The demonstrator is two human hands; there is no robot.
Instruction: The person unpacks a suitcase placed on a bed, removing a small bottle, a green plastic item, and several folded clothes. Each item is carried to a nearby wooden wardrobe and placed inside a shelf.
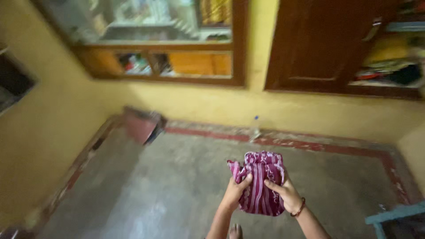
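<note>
In the lower middle of the frame you hold a cloth point(261, 186) up in front of you with both hands, above the grey floor point(177, 186). It is magenta with thin white stripes and a white scrolled pattern along its top, folded or bunched into a thick pad with a loose corner poking out at its upper left. Your left hand point(234, 192) pinches its left edge, thumb on the front, fingers closed behind it; your right hand point(285, 194) grips the right side, index finger laid across the stripes, a thin bangle point(301, 207) on that wrist. The cloth hides most of your fingers, and its back cannot be seen. Your forearms are cut off by the bottom edge, where a foot point(235, 231) just shows. A reddish box point(142, 125) by the yellow wall point(199, 104) is too blurred to identify, and a blue-green piece of furniture point(394, 214) is cropped at the lower right.
</note>
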